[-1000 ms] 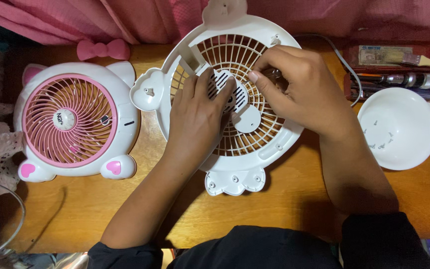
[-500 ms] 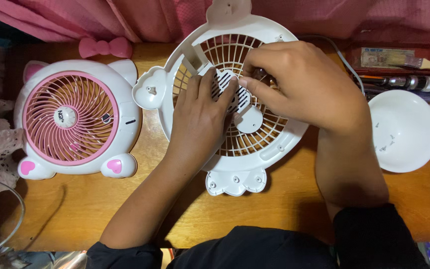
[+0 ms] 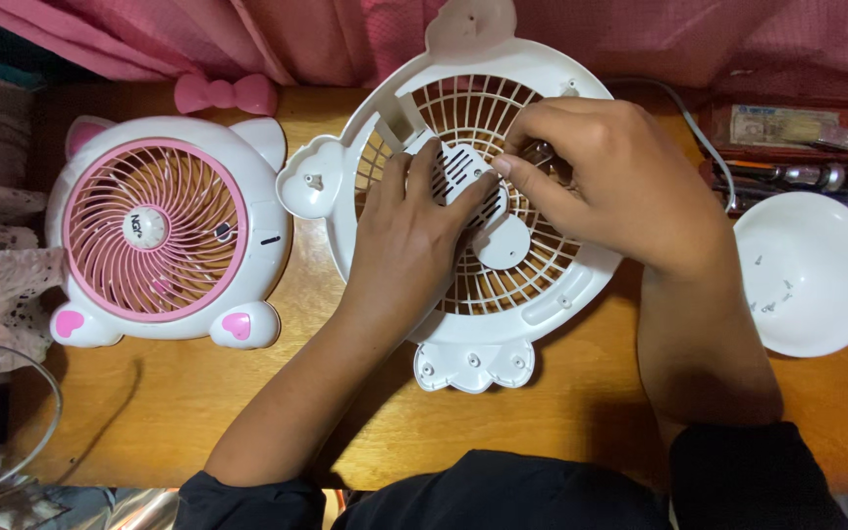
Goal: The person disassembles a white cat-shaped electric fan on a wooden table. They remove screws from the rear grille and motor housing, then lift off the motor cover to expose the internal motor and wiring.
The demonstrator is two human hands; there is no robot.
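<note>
Left hand [image 3: 414, 231] pressing flat on the slotted motor cover [image 3: 468, 182] inside the white fan shell [image 3: 542, 294] at the desk's back edge, right hand [image 3: 601, 182] pinching something hidden beside it; risks slipping and snapping thin grille ribs.

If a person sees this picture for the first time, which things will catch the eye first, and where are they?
In the middle, the left hand and the right hand work over a white fan housing with a round grille, lying flat on the wooden table. To its left lies a complete pink and white fan with cat ears. At the right edge sits a white bowl holding small screws.
</note>
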